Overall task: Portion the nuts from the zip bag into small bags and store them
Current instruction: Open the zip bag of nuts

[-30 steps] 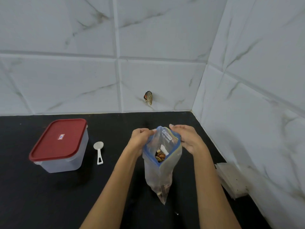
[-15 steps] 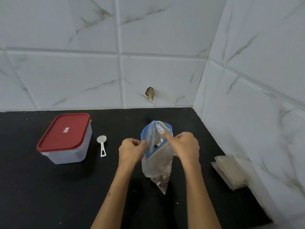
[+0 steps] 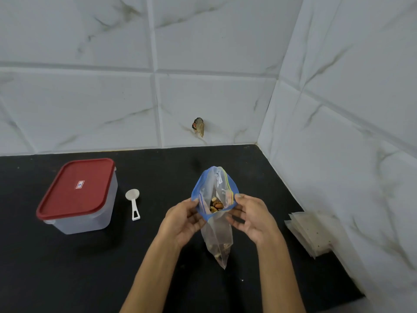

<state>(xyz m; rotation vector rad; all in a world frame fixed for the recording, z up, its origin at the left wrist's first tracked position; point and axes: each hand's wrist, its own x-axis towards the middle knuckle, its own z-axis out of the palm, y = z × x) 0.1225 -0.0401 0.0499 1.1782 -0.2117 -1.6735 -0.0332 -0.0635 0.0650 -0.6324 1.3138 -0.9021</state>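
Note:
A clear zip bag (image 3: pixel 217 233) with a blue zip rim stands upright on the black counter, its mouth pulled wide. Brown nuts (image 3: pixel 216 205) show through the opening, and more lie at the bag's bottom. My left hand (image 3: pixel 182 220) pinches the rim's left side. My right hand (image 3: pixel 250 219) pinches the right side. A stack of small translucent bags (image 3: pixel 312 233) lies by the right wall. A white plastic scoop (image 3: pixel 133 204) rests left of my hands.
A clear plastic box with a shut red lid (image 3: pixel 77 195) stands at the left of the black counter (image 3: pixel 67 267). White marble-look tiled walls close the back and right side. A small dark object (image 3: pixel 198 126) sticks to the back wall.
The bag's mouth, partly pinched half a second ago, is now spread wide and the nuts show inside. Both hands have turned palms inward on the rim.

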